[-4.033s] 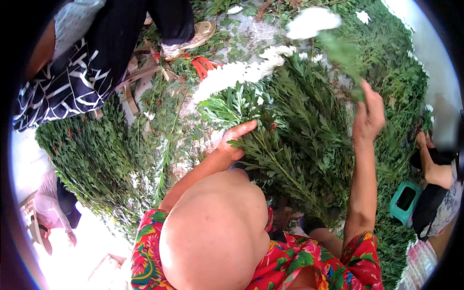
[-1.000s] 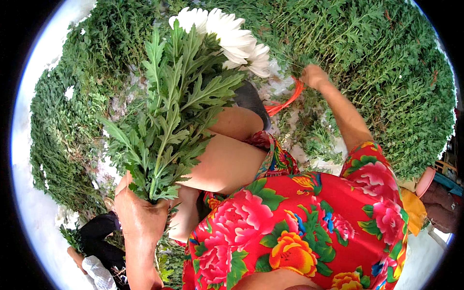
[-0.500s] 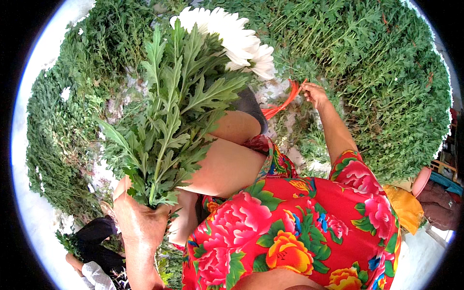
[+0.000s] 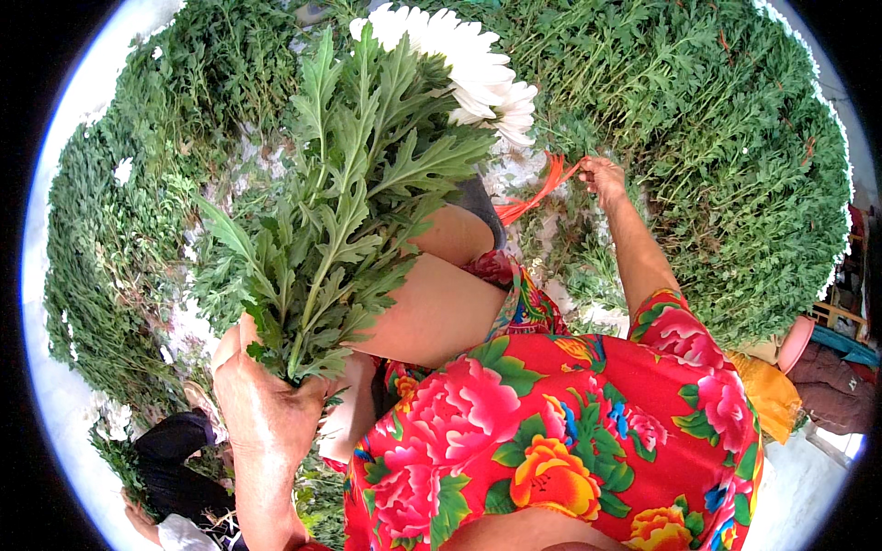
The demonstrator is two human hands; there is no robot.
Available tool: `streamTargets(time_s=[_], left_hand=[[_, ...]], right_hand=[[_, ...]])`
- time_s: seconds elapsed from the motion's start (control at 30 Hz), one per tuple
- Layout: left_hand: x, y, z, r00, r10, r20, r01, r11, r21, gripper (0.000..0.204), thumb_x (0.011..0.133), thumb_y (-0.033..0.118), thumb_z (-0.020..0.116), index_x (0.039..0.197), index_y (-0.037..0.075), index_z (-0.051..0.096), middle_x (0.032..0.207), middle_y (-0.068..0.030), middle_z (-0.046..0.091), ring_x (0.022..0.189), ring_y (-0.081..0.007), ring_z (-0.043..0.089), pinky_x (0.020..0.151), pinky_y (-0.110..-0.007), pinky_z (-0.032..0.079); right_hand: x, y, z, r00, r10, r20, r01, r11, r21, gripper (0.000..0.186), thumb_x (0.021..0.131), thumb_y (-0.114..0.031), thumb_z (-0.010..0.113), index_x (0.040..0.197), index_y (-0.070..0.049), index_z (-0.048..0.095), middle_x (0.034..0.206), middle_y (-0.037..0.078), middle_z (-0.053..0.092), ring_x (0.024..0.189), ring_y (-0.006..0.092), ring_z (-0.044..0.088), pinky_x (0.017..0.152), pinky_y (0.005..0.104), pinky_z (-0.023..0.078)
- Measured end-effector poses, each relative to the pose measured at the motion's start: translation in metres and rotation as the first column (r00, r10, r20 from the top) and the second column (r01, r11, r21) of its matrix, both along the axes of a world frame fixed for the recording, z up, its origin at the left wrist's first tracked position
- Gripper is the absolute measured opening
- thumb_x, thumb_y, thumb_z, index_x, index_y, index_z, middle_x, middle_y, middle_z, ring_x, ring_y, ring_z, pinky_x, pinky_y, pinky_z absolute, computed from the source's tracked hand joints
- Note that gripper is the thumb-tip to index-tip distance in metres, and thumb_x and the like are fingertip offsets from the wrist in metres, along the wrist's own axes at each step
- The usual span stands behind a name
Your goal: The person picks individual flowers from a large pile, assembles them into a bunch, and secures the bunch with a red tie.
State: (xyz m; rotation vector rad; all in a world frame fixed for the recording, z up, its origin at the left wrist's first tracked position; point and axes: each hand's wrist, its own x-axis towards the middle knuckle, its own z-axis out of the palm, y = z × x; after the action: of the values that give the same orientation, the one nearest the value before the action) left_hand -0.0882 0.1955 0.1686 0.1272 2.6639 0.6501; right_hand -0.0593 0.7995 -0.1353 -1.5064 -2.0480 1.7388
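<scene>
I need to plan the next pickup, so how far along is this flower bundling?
Gathered: the left hand grips a full bunch of white flowers by the stems. In hand: the right hand holds an orange tie strip, not yet around the bunch. Left: tying it, plus the loose green stems heaped on the ground.

Red floral garment [image 4: 551, 432], seemingly sleeveless.

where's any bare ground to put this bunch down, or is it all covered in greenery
Mostly covered. The left hand holds the flower bunch over the lap. Pale bare ground shows in a narrow strip between the left greenery pile and the knee. Another small patch lies by the orange tie at the right hand. The big right-hand pile is dense throughout.
</scene>
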Motion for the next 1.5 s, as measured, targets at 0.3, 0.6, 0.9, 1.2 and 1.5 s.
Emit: streamTargets(time_s=[0.3,0.6,0.9,1.2,1.5], left_hand=[[0.002,-0.001,-0.001,0.999,0.046,0.020,-0.046,0.999,0.007,0.060,0.052,0.003,0.089,0.106,0.000,0.063,0.093,-0.0196,0.067,0.090,-0.0454,0.063,0.082,-0.048,0.050],[0.002,0.002,0.001,0.999,0.041,0.008,-0.041,0.998,0.057,0.048,0.057,0.000,0.086,0.100,-0.001,0.065,0.093,-0.0192,0.067,0.087,-0.0434,0.063,0.082,-0.045,0.051],[-0.001,0.004,0.007,0.994,0.084,0.069,-0.091,0.990,0.109,0.044,0.059,-0.003,0.081,0.101,-0.002,0.066,0.094,-0.0186,0.068,0.086,-0.0396,0.064,0.084,-0.042,0.051],[0.000,0.003,0.004,0.997,0.062,0.039,-0.065,0.995,0.072,0.046,0.058,-0.002,0.081,0.101,-0.002,0.066,0.093,-0.0204,0.067,0.087,-0.0439,0.063,0.083,-0.045,0.051],[-0.003,-0.002,0.002,0.999,0.024,0.033,-0.028,0.994,0.108,0.043,0.060,-0.003,0.080,0.100,-0.003,0.067,0.094,-0.0211,0.069,0.089,-0.0437,0.065,0.083,-0.045,0.051]], right_hand=[[-0.006,0.001,0.002,0.947,-0.270,-0.171,0.239,0.954,-0.180,0.015,0.100,-0.024,0.062,0.097,-0.011,0.069,0.084,0.004,0.073,0.059,0.0150,0.067,0.045,0.0303,0.047],[0.008,-0.002,-0.048,0.937,-0.119,0.329,0.105,0.993,0.059,0.011,0.096,-0.024,0.068,0.093,-0.013,0.068,0.076,-0.001,0.066,0.055,0.0134,0.059,0.048,0.0348,0.043],[0.008,0.007,-0.086,0.950,-0.031,0.310,0.124,0.951,-0.285,0.020,0.097,-0.035,0.068,0.083,-0.020,0.063,0.071,-0.008,0.062,0.056,0.0090,0.052,0.053,0.0317,0.037],[0.016,-0.015,-0.048,0.960,-0.054,0.274,0.107,0.977,-0.185,0.018,0.099,-0.031,0.068,0.088,-0.017,0.067,0.071,-0.007,0.065,0.058,0.0076,0.058,0.049,0.0281,0.037],[0.015,-0.040,-0.005,0.989,-0.073,-0.126,0.086,0.991,0.104,0.008,0.091,-0.009,0.074,0.084,-0.007,0.071,0.073,0.000,0.067,0.059,0.0097,0.057,0.049,0.0263,0.039]])
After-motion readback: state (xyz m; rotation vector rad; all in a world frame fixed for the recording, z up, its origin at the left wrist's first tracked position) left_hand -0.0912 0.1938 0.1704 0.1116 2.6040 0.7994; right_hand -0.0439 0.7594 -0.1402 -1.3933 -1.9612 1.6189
